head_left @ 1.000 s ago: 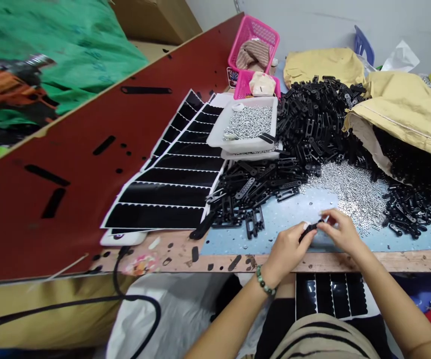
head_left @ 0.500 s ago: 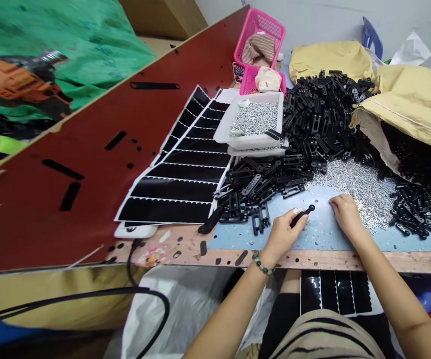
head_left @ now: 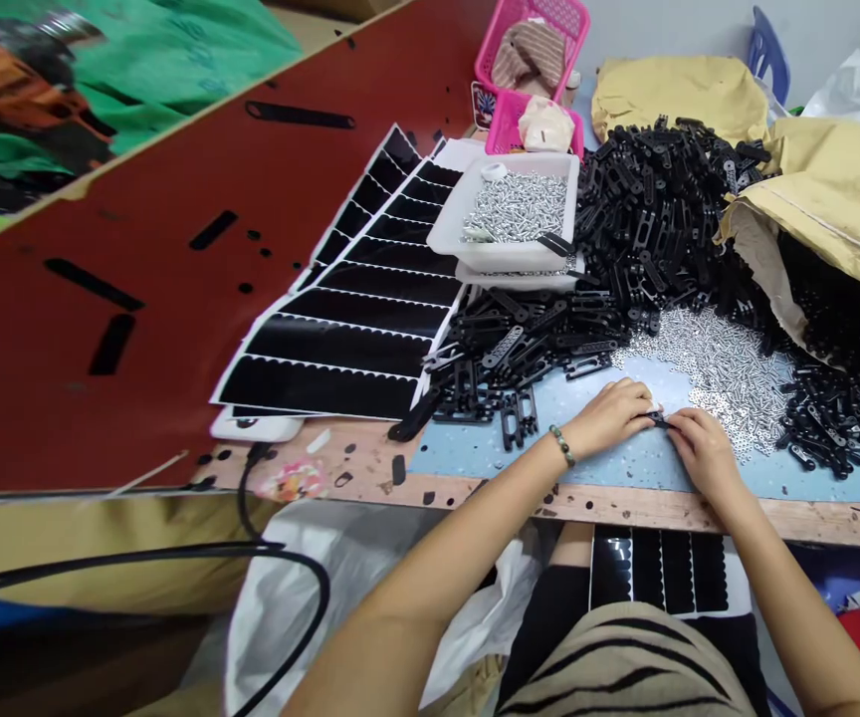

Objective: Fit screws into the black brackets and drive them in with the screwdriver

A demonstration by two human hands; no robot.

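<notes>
My left hand [head_left: 619, 412] is closed around a small black part [head_left: 658, 419], which lies between my two hands just above the blue mat [head_left: 497, 461]. The fingertips of my right hand [head_left: 699, 444] are pinched at the part's right end; anything small between them is too tiny to make out. Right behind my hands a heap of small silver screws [head_left: 729, 363] spreads over the mat. Black plastic parts [head_left: 654, 209] are piled high beyond it.
Left of the pile stands a white tray [head_left: 441, 234] of screws, beside sheets of black stickers [head_left: 370, 314]. Pink baskets [head_left: 486, 65] are at the back. A yellow sack [head_left: 840, 189] lies right, with smaller black parts [head_left: 840, 423] before it. A red board [head_left: 176, 299] slants left.
My left hand has moved right and slightly up with the black part, and now meets my right hand, which has closed on the part's end. The view has shifted slightly.
</notes>
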